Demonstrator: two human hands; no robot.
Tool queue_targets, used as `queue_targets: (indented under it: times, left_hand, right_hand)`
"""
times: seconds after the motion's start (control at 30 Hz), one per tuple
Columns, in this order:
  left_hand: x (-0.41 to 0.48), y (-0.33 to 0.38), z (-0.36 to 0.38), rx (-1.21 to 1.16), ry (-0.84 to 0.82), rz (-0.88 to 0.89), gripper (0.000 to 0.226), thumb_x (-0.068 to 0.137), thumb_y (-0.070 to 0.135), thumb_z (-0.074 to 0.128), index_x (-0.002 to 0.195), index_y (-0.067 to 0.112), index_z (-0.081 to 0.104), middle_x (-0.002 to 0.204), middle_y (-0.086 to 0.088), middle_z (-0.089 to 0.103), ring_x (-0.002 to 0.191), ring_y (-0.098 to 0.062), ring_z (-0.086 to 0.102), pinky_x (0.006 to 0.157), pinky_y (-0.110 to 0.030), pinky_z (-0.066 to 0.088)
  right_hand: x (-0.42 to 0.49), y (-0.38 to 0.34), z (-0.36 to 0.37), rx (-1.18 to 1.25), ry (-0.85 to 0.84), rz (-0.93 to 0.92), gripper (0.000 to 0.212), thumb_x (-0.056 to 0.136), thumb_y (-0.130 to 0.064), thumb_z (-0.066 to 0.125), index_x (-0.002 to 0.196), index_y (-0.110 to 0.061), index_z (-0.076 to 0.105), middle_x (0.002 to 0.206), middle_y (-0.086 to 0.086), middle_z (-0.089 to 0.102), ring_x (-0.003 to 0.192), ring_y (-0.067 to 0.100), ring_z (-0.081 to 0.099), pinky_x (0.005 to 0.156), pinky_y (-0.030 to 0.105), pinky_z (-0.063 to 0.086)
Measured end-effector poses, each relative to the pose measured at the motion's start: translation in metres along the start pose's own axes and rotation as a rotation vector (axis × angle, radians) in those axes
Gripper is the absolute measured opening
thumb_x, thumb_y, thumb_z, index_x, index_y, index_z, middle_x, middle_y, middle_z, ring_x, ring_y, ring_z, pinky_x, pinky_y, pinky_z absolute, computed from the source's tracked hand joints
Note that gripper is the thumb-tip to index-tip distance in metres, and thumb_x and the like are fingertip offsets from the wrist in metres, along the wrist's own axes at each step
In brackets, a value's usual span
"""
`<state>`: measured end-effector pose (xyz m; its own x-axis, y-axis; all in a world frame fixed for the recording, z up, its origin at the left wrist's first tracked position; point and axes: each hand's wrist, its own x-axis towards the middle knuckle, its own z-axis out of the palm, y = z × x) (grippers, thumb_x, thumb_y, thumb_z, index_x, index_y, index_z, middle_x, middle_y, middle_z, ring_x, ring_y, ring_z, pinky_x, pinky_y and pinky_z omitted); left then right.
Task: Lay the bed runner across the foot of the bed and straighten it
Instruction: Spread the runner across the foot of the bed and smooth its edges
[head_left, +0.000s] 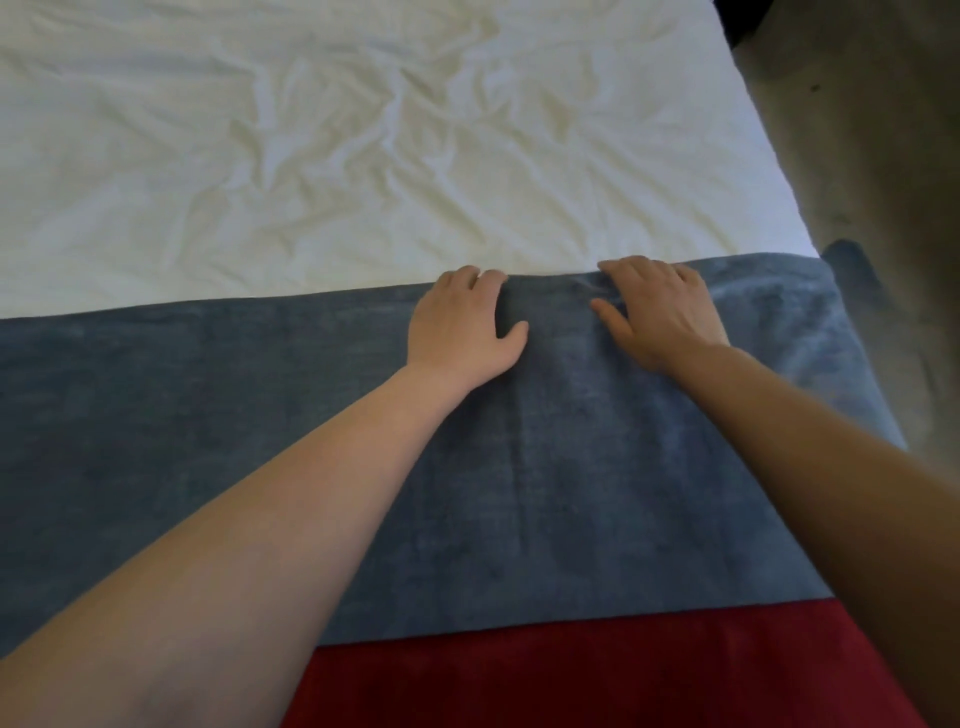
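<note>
A blue-grey plush bed runner (208, 415) lies across the near end of the bed, from the left edge of view to the bed's right side, where it hangs over. My left hand (462, 325) rests palm down at the runner's far edge, its fingertips curled over the hem. My right hand (657, 306) lies a hand's width to the right on the same edge, fingers bent and pressing into a small bunch of fabric. Between the two hands the runner shows a few soft creases. Whether either hand pinches the cloth is hidden by the fingers.
A wrinkled white sheet (337, 145) covers the bed beyond the runner. Dark red fabric (571, 675) shows below the runner's near edge. A grey-brown floor (883, 130) runs along the bed's right side.
</note>
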<state>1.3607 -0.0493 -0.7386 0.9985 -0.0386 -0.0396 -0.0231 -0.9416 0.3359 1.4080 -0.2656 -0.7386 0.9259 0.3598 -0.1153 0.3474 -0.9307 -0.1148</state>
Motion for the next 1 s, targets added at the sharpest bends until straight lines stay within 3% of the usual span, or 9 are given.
queue_targets:
  times: [0.43,0.67,0.77,0.9,1.0]
  left_hand:
    - [-0.181,0.023,0.007,-0.09,-0.096,0.06,0.052,0.083,0.049,0.055,0.125,0.018,0.051,0.121,-0.002,0.055,0.114,-0.023,0.051,0.087,-0.037,0.045]
    - [-0.3,0.05,0.042,-0.08,-0.129,0.076,0.047,0.081,0.046,0.059,0.12,0.02,0.058,0.135,-0.006,0.051,0.125,-0.023,0.045,0.103,-0.037,0.038]
    - [-0.338,0.06,0.051,-0.096,-0.12,0.143,0.041,0.082,0.042,0.059,0.117,0.021,0.062,0.134,-0.004,0.053,0.126,-0.021,0.046,0.103,-0.037,0.039]
    - [-0.375,0.07,0.053,-0.106,-0.124,0.23,0.035,0.085,0.037,0.062,0.112,0.015,0.067,0.116,0.0,0.063,0.109,-0.019,0.055,0.087,-0.036,0.05]
    - [-0.383,0.078,0.053,-0.049,-0.119,0.248,0.019,0.084,0.013,0.062,0.1,0.009,0.071,0.095,-0.003,0.066,0.089,-0.025,0.059,0.065,-0.038,0.051]
  right_hand:
    - [-0.22,-0.06,0.008,-0.015,-0.083,0.187,0.048,0.094,-0.046,0.041,0.134,-0.019,0.045,0.129,0.006,0.055,0.123,0.025,0.048,0.107,0.044,0.03]
    - [-0.323,-0.064,0.033,0.008,-0.149,0.132,0.05,0.092,-0.044,0.047,0.136,-0.021,0.045,0.139,0.002,0.045,0.127,0.022,0.044,0.097,0.038,0.041]
    - [-0.353,-0.064,0.04,-0.012,-0.141,0.03,0.049,0.091,-0.039,0.051,0.136,-0.018,0.047,0.139,0.003,0.047,0.127,0.022,0.045,0.097,0.037,0.042]
    - [-0.393,-0.06,0.043,-0.016,-0.092,-0.134,0.044,0.083,-0.036,0.065,0.119,-0.012,0.063,0.119,0.006,0.062,0.109,0.026,0.059,0.086,0.039,0.051]
    - [-0.397,-0.063,0.045,-0.03,-0.012,-0.188,0.033,0.071,-0.011,0.076,0.103,-0.005,0.071,0.099,0.01,0.069,0.088,0.031,0.066,0.067,0.039,0.057]
